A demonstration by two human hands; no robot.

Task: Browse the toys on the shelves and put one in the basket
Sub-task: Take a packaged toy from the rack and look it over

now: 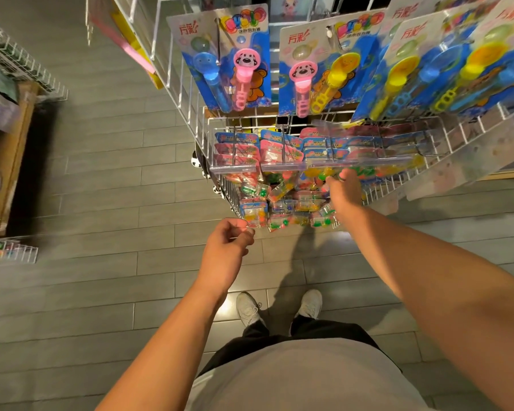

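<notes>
Right hand (pixel 343 188) reached into wire rack (pixel 220 185) at frame centre, fingers hidden among small toy packs (pixel 282 203); grip cannot be told. Left hand (pixel 227 247) held below rack, fingers loosely curled, nothing held. Bubble wands (pixel 244 72) hung above.

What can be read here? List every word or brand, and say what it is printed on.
"方彩", red brand mark: on the left bubble wand card, and repeated on the middle bubble wand card and the right-hand cards.
"迷你泡泡棒": under the coloured title on the left card; the same line on the middle card is blurred.
Coloured bubble-letter title on each card: not readable.
Small toy packs in the wire rack: print too small and blurred.
</notes>
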